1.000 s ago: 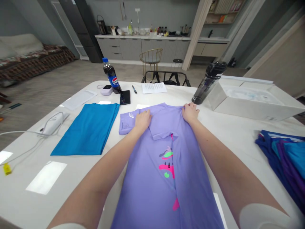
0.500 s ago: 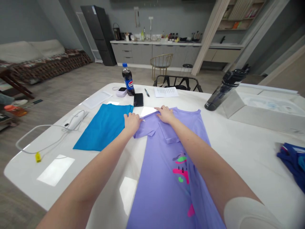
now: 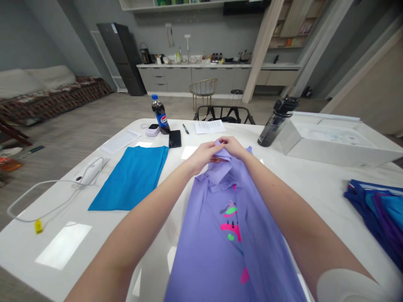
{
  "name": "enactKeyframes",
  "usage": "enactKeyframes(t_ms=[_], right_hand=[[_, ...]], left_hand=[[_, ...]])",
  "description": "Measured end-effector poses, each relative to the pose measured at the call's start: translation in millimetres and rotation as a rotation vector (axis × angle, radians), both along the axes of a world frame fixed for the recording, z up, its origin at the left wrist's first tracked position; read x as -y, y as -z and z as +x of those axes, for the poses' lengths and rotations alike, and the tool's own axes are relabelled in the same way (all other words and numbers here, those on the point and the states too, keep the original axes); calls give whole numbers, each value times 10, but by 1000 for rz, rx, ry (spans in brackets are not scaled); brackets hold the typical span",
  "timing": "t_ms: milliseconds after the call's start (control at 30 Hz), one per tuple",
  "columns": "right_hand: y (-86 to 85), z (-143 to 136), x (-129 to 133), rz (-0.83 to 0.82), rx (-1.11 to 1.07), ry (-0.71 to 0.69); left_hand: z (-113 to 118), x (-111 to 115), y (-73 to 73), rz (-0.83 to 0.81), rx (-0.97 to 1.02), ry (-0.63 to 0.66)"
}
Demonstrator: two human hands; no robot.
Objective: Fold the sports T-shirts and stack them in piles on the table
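A purple T-shirt (image 3: 204, 247) with a pink and green print lies lengthwise on the white table, its far end lifted and bunched. My left hand (image 3: 204, 157) pinches the raised fabric near the shirt's far end. Close against it, my right hand (image 3: 232, 147) grips the same bunched cloth, fingertips meeting those of the left. Some fingers are hidden by the folds. To the left of the shirt lies a blue folded garment (image 3: 132, 176), flat and untouched.
Behind the blue garment stand a cola bottle (image 3: 160, 115) and a black phone (image 3: 175, 139). A dark water bottle (image 3: 277, 121) and white box (image 3: 333, 142) are at back right. Folded dark clothes (image 3: 374, 209) lie right; a corded white device (image 3: 90, 171) lies left.
Both hands have come together and lifted the shirt's far end, with the left hand moving right. The sleeve that lay flat is now gathered. The view has shifted to the right and tilted up.
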State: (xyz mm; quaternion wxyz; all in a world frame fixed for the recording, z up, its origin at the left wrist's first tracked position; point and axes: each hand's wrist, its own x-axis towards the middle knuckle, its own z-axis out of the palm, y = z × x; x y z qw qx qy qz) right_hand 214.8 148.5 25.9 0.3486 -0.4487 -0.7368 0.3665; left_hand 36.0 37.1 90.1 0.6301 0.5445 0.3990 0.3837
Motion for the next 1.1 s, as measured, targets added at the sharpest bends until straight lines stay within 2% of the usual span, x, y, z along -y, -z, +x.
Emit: enactKeyframes(t_ms=[67, 133, 167, 233, 267, 333, 400, 467, 567, 633, 700, 833, 967, 1100], right_hand=[[46, 398, 97, -135, -130, 159], [149, 776, 246, -310, -191, 363], [212, 940, 334, -387, -185, 443], [336, 1189, 515, -468, -91, 529], [391, 1267, 599, -453, -6, 530], [478, 1327, 734, -320, 195, 497], [530, 1289, 808, -127, 375, 418], [548, 1204, 820, 21, 505, 327], [537, 1087, 775, 112, 594, 239], [519, 1037, 747, 147, 504, 228], [500, 1004, 742, 155, 298, 229], [420, 969, 788, -43, -104, 291], [192, 1026, 769, -297, -150, 434], [-4, 1128, 574, -483, -146, 492]], left_hand=[[435, -88, 116, 19, -15, 32], [709, -188, 324, 108, -194, 2], [776, -240, 446, 193, -339, -36], [787, -348, 688, 421, -696, -116], [749, -402, 795, 531, -871, -140], [634, -508, 962, 668, -1131, -132], [519, -609, 1062, 691, -1258, -65], [436, -696, 1113, 683, -1294, 7], [380, -781, 1144, 741, -1323, 59], [367, -810, 1149, 794, -1365, 64], [352, -831, 1142, 814, -1414, 40], [308, -868, 1091, 714, -1381, -117], [362, -886, 1016, 612, -1239, -345], [552, -874, 999, 617, -1265, -477]])
